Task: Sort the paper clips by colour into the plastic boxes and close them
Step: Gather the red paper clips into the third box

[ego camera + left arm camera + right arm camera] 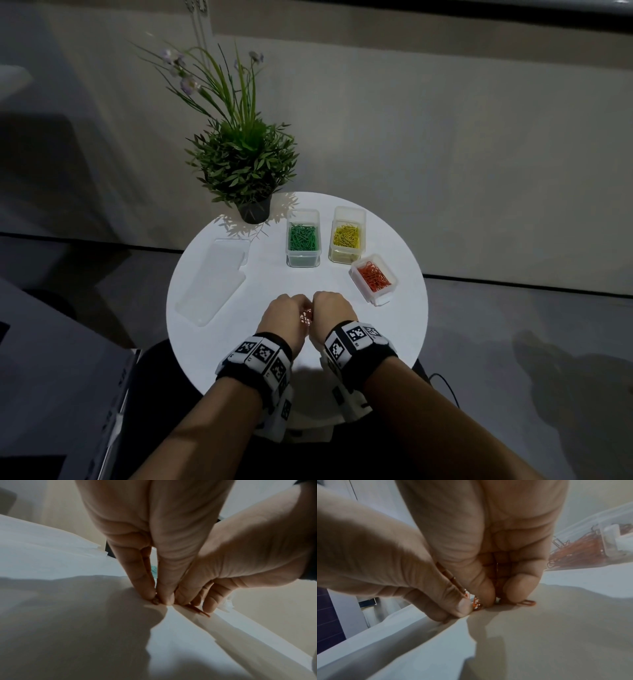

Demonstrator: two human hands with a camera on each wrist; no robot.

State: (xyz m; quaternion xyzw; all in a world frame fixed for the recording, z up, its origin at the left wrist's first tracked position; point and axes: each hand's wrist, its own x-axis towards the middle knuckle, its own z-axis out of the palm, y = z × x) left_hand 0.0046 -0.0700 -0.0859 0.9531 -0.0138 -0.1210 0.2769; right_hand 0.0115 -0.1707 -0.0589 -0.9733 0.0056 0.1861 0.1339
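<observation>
Nearly sorted: both hands are gathering the last red clips at the near middle of the table.
Going left to right: lids are lying off at the left; left hand is reaching down, fingertips bunched together, pinching at red paper clips; right hand is mirroring it, fingers curled, clamping several clips against the tabletop. Green box, yellow box and red box are sitting open, far and right. Next move is probably calling for a lift right into the red box without spilling, then lidding.
</observation>
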